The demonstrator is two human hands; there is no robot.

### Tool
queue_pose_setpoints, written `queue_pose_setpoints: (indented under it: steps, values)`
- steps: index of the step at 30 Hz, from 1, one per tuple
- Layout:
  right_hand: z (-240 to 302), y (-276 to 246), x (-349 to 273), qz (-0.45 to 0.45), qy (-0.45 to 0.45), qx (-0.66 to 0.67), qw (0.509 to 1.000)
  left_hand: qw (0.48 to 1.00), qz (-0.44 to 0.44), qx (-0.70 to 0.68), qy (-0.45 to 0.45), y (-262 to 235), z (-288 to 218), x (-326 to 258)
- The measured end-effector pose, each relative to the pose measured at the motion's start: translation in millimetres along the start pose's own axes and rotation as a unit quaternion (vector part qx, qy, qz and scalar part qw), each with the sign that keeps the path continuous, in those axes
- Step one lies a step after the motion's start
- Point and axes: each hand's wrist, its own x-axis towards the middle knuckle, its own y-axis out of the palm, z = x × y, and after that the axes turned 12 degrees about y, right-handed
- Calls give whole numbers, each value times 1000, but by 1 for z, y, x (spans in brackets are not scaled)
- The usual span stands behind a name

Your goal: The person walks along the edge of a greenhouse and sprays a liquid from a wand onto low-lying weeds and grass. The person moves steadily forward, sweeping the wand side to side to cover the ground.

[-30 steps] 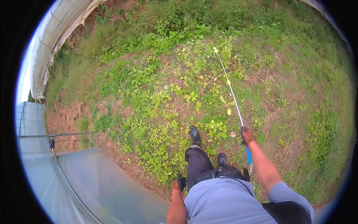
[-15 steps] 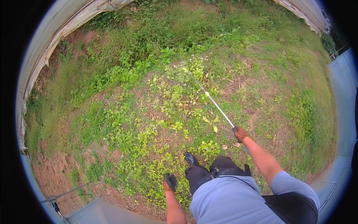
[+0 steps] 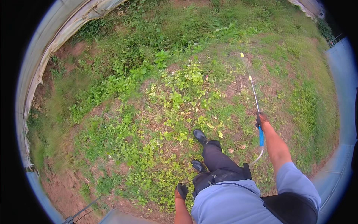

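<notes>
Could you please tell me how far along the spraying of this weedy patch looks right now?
Nothing shows as finished: the weeds look green all over. In hand: the right hand grips the spray wand, its tip out over sparse grass; the left hand hangs empty by the hip. How much of the patch is left cannot be told from this view.

The spray wand (image 3: 253,91) is silvery with a yellow tip and a blue handle (image 3: 261,136). Both gloves (image 3: 261,119) are black with orange-red, the shirt (image 3: 227,201) pale blue, trousers (image 3: 216,160) and shoes (image 3: 200,136) black. The weeds (image 3: 149,123) are bright green over reddish-brown soil (image 3: 59,186).
</notes>
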Motion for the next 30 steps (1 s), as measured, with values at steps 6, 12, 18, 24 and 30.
queue_pose_setpoints:
  steps: [6,12,18,24,30]
  values:
    - [58,142,-14,109,-59,-242,962,999,-26,-6,26,43,-73,33]
    - [81,218,-60,155,-250,-551,781,993,-24,54,105,121,-178,10]
    - [125,339,-65,198,-270,-496,801,984,-105,19,143,102,-192,-16]
    - [100,441,-64,284,-290,-543,735,981,-172,-56,73,32,-115,-28]
    - [51,472,-137,315,-332,-625,633,941,-260,-214,-23,18,-74,-48]
